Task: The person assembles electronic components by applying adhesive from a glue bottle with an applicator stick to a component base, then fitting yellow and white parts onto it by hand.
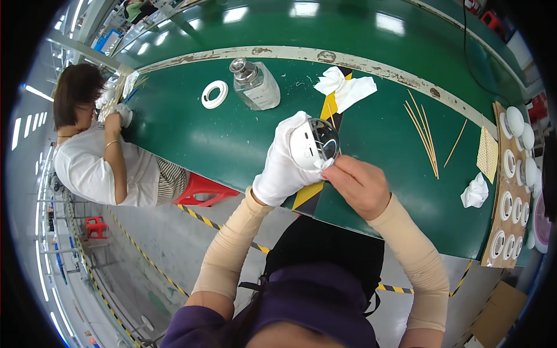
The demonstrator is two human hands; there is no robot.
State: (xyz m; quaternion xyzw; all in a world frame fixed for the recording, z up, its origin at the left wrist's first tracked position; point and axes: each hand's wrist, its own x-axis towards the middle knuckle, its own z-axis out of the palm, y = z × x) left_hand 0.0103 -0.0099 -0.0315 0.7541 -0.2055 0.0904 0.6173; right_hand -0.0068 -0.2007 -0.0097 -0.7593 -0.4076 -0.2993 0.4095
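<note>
Gloved left hand [282, 165] gripping round white part [313, 143] above green table [232, 139], hiding its lower edge. Bare right hand [358, 184] pinching small white wipe [326, 164] against rim, fingertips partly covering it.

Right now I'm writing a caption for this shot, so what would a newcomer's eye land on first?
First, at the centre, the white-gloved left hand holding up a round white part while the bare right hand presses a small white wipe against its edge. Behind them, on the green table, stand a clear glass bottle and a white ring. At the right lie thin wooden sticks, beside a cardboard tray of white rings.
</note>
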